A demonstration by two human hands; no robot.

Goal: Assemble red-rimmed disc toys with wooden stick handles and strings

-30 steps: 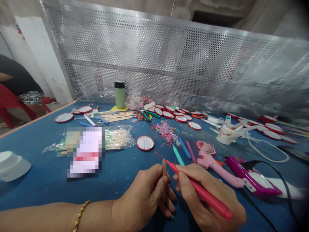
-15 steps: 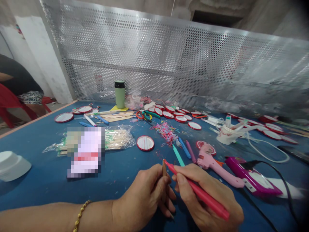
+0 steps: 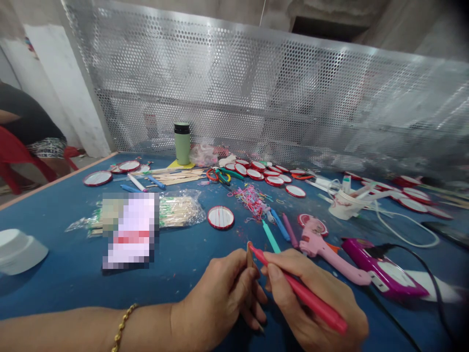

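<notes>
Between the thumb and fingers of my left hand (image 3: 223, 293) a small flat wooden stick (image 3: 249, 258) stands upright, its top end reddish. My right hand (image 3: 315, 298) grips a red marker pen (image 3: 311, 296) like a writing tool, and the pen's tip touches the stick's top end. The lower part of the stick is hidden by my left fingers. Just beyond the hands lie a teal marker (image 3: 270, 236), a blue marker (image 3: 280, 225) and a round white disc with a red rim (image 3: 220, 217).
A pink glue gun (image 3: 330, 254) and a purple power strip (image 3: 384, 269) with a black cable lie at right. Tiny coloured bands (image 3: 251, 200), a white cup (image 3: 344, 204), bagged sticks (image 3: 179, 209) and a green tumbler (image 3: 182, 144) stand farther back. A person (image 3: 29, 122) sits at far left.
Almost nothing differs; my right hand and the red marker have shifted very slightly, with the tip still at the stick's top.
</notes>
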